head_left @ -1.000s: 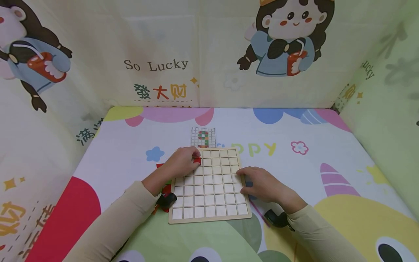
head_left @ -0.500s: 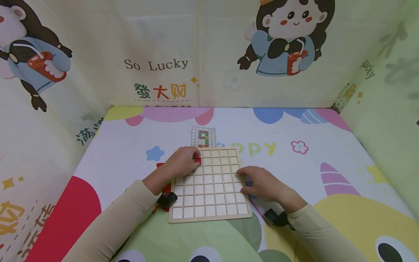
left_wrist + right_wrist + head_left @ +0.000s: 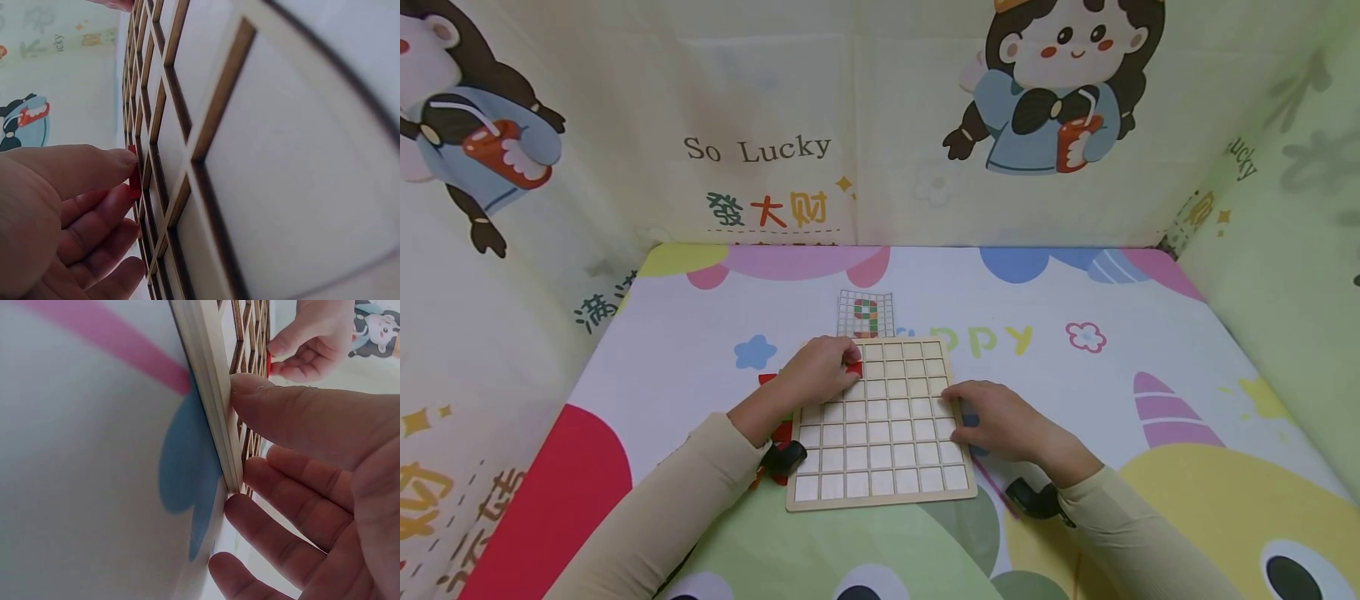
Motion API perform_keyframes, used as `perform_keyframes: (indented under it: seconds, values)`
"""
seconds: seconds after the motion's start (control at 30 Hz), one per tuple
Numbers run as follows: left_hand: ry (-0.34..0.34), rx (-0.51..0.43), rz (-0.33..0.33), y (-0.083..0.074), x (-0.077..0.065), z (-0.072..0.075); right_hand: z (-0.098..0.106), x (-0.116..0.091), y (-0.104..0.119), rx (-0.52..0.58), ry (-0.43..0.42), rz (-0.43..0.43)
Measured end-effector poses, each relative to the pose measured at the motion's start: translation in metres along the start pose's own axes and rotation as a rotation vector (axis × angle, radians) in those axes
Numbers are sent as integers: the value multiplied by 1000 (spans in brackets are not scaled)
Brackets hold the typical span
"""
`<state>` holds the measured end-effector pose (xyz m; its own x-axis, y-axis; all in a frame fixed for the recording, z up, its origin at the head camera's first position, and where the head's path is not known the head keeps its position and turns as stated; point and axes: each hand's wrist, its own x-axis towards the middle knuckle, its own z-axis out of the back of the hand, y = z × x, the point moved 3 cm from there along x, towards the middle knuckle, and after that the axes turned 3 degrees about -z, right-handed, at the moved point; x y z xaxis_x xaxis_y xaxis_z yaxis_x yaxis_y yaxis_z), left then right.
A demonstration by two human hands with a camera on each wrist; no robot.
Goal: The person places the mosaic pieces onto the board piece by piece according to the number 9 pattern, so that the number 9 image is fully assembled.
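Observation:
A wooden grid board (image 3: 883, 502) with pale square cells lies flat on the table. Over its upper left part, my left hand (image 3: 818, 368) pinches a small red square tile (image 3: 134, 178) between thumb and fingers. In the left wrist view the tile stands at the grid bars, its lower part hidden by the fingertips. At the board's right edge, my right hand (image 3: 1011, 423) rests its thumb and fingertips on the wooden rim (image 3: 209, 394), the fingers spread and loosely bent.
Behind the board lies a gridded pattern card (image 3: 846, 315) with coloured squares. Several red pieces (image 3: 782, 432) and some orange ones show at the board's left side, partly hidden by the left forearm. The table (image 3: 700, 333) has a bright printed cloth, with a printed curtain (image 3: 895, 167) behind it.
The red tile and left fingertips have shifted very slightly to the right. My right hand and the board stay where they were.

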<state>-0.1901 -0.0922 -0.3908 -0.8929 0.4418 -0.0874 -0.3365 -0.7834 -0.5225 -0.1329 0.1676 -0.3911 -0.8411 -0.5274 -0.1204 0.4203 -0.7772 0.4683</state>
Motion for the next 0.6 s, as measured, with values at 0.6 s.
perform_keyframes:
  seconds: [0.6]
  values:
    - [16, -53, 43, 0, 0, 1, 1, 0, 1, 11, 2, -7]
